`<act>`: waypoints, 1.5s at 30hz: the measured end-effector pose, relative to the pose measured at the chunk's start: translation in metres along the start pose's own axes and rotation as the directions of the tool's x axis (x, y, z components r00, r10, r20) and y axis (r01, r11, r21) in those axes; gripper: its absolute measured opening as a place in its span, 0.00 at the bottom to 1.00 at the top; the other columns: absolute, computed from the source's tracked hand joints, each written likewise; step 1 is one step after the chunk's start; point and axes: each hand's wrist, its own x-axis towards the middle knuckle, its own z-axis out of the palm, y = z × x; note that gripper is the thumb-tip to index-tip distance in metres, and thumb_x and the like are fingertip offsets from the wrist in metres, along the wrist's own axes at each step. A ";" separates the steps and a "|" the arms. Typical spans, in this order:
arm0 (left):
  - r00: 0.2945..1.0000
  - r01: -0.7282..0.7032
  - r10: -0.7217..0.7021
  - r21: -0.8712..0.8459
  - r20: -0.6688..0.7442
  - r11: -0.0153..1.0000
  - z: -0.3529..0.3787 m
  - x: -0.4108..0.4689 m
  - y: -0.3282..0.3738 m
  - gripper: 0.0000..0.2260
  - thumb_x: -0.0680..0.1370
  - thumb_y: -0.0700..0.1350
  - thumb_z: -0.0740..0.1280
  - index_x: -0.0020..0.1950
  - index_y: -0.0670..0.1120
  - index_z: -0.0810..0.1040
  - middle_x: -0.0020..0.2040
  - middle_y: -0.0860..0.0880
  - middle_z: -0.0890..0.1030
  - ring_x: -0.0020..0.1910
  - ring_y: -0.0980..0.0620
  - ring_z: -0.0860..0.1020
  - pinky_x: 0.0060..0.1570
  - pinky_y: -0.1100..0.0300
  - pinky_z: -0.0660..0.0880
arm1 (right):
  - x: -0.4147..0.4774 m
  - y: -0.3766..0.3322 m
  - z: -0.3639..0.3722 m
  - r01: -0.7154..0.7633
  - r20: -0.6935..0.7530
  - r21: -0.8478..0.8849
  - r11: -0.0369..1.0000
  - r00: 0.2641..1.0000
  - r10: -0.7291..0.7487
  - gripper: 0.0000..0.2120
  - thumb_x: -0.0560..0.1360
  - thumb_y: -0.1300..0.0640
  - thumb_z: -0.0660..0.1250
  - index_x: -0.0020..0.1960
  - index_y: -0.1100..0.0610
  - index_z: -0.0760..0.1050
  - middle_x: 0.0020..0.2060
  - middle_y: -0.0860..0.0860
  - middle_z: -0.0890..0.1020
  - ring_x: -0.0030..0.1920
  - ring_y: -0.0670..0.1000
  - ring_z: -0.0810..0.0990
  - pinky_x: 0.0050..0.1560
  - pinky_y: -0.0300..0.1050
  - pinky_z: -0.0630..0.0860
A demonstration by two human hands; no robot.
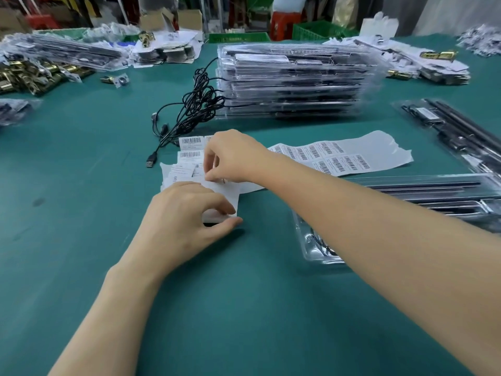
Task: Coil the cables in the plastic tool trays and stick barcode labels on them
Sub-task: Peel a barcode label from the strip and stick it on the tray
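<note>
Starting at the far left: a blurred heap of brass hardware on the green table. Further right, a loose, uncoiled tangle of black cables, spilling from the left side of a stack of clear plastic tool trays and trailing toward the near side, ending in a USB plug flat on the table. Just right of that plug, a white label sheet with a few barcode labels at its top, its near end lifted off the table. Left hand at the sheet's near end, fingers curled, thumb and fingertips pinching the near edge. Right hand above it, forearm stretched across from the right, thumb and forefinger closed tight on the sheet's middle, other fingers curled; whether on a single label or on the backing, not clear. Behind the right hand and stretching right, a long strip of barcode labels flat on the table, ragged at its far end. Under the right forearm, a plastic tray holding long dark bars, with something dark and cable-like in its near-left corner. At the far right, one more tray lying at an angle, apart from the stack.
</note>
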 end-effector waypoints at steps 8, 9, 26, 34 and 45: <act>0.999 0.029 -0.030 -0.062 -0.014 0.998 0.004 -0.001 -0.007 0.07 0.74 0.58 0.74 0.41 0.57 0.84 0.49 0.63 0.83 0.60 0.61 0.78 0.52 0.53 0.78 | 0.004 0.008 0.002 -0.060 0.082 0.023 0.998 0.995 0.058 0.09 0.74 0.64 0.66 0.48 0.65 0.84 0.44 0.57 0.86 0.41 0.57 0.78 0.38 0.45 0.71; 0.999 0.042 -0.043 -0.071 -0.009 0.997 0.004 -0.001 -0.008 0.06 0.74 0.58 0.76 0.41 0.57 0.84 0.49 0.64 0.83 0.60 0.62 0.78 0.52 0.52 0.78 | 0.005 0.009 0.002 -0.080 0.095 0.024 0.997 0.993 0.077 0.10 0.74 0.65 0.64 0.50 0.69 0.82 0.49 0.63 0.84 0.38 0.56 0.71 0.38 0.46 0.67; 0.999 0.043 -0.045 -0.104 -0.017 0.994 0.002 -0.003 -0.007 0.06 0.73 0.58 0.76 0.42 0.58 0.83 0.49 0.65 0.82 0.57 0.62 0.79 0.50 0.53 0.79 | -0.019 0.030 -0.007 -0.164 -0.128 0.404 0.900 0.964 0.233 0.05 0.84 0.61 0.59 0.52 0.57 0.72 0.41 0.48 0.78 0.45 0.53 0.82 0.32 0.36 0.68; 0.998 0.024 -0.029 -0.102 -0.051 0.995 0.000 -0.003 -0.007 0.07 0.74 0.57 0.76 0.48 0.57 0.84 0.55 0.63 0.82 0.59 0.62 0.78 0.56 0.57 0.76 | -0.100 0.057 -0.039 -0.088 -0.143 0.805 0.587 0.931 0.335 0.09 0.83 0.64 0.63 0.62 0.57 0.74 0.32 0.50 0.82 0.31 0.51 0.82 0.26 0.41 0.70; 0.978 -0.210 0.206 -0.182 -0.037 0.961 0.009 0.013 0.062 0.18 0.79 0.60 0.67 0.65 0.53 0.80 0.62 0.58 0.78 0.65 0.56 0.75 0.67 0.62 0.68 | -0.319 0.095 -0.038 -0.260 -0.034 0.893 0.367 0.774 0.632 0.13 0.64 0.50 0.76 0.48 0.47 0.84 0.33 0.53 0.80 0.28 0.48 0.75 0.23 0.37 0.68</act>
